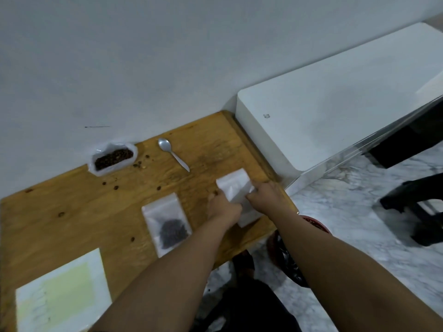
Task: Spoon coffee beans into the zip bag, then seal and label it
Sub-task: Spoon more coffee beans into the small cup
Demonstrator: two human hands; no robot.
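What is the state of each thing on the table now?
Coffee bean pouch: open, beans inside.
Spoon: lying flat, empty.
Filled zip bag: lying flat, beans inside.
Empty zip bags: piled, left hand and right hand on them.
Label sheet: lying flat.

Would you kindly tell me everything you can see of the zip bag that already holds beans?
The filled zip bag is a frosted, translucent plastic pouch lying flat on the wooden table near its front edge. A dark heap of coffee beans shows through the half nearer the person; the far half looks empty. Whether the zip is closed is too blurred to tell. No label shows. Only the table touches it: the left hand, at the empty bags to its right, is clear of it.
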